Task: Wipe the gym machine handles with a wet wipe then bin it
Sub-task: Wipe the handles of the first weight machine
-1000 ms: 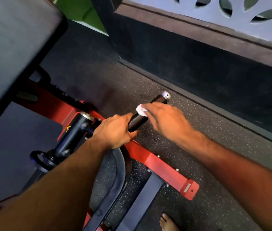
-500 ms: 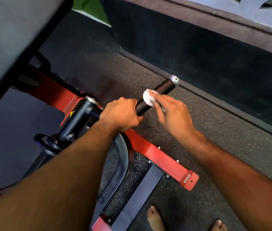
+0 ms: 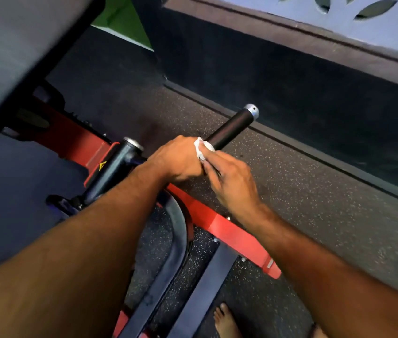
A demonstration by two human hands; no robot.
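A black handle [image 3: 232,128] with a silver end cap sticks out to the upper right from the red and black gym machine. My left hand [image 3: 176,158] grips the handle's inner part. A crumpled white wet wipe [image 3: 202,147] is pressed on the handle right beside my left hand. My right hand [image 3: 232,181] holds the wipe against the handle with its fingertips, touching my left hand. The handle's outer half is bare.
The machine's red frame [image 3: 229,235] runs across the speckled rubber floor [image 3: 315,203]. A black pad [image 3: 10,57] fills the upper left. A dark low wall [image 3: 290,76] runs along the back. My bare foot [image 3: 224,320] stands at the bottom edge.
My right hand has slid the wipe down the handle toward my left hand, so more of the handle's outer end now shows. My left hand has kept its grip.
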